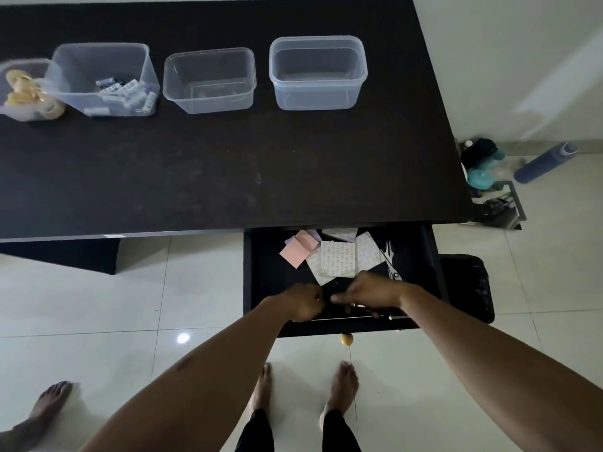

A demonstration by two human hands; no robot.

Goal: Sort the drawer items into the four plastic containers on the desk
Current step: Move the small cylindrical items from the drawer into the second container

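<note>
The open black drawer [261, 275] holds pink sticky notes [298, 251], patterned paper pads [337, 259], scissors [391, 264] and dark items along its front edge. My left hand [305, 303] is inside the drawer near the front with its fingers curled; anything in it is hidden. My right hand [372, 293] lies close beside it over the dark items, with one finger pointing left. On the desk [228, 164] stand four clear containers: the far-left one [49, 73] holds tape rolls, the second [143, 70] holds small wrapped pieces, the third [208, 53] and the fourth [318, 42] hold nothing.
A yellow knob [346, 339] sticks out of the drawer front. A black bag [466, 288] sits right of the drawer. Bottles and a small rack [496, 190] crowd the floor past the desk's right end. Another person's foot [49, 399] stands at lower left.
</note>
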